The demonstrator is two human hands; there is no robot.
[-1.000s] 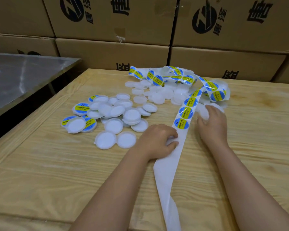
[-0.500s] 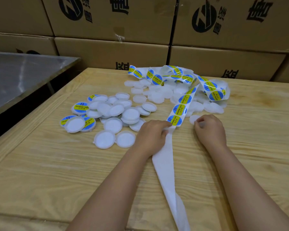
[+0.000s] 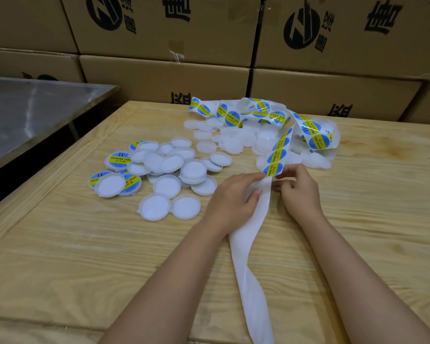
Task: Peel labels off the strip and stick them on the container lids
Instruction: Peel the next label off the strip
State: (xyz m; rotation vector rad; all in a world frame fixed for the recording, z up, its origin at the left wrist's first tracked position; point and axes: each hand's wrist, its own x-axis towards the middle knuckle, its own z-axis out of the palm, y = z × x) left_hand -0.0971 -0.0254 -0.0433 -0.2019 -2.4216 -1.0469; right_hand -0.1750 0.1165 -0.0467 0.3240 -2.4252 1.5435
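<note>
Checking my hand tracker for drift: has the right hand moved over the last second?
Yes. The right hand has pulled back from the pile of plain lids toward the person and leftward, to the end label on the strip.

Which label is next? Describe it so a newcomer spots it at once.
On the wooden table, a white strip runs up between the left hand and right hand. The label sits where they meet. It is the lowest one; below it the strip is bare.
</note>
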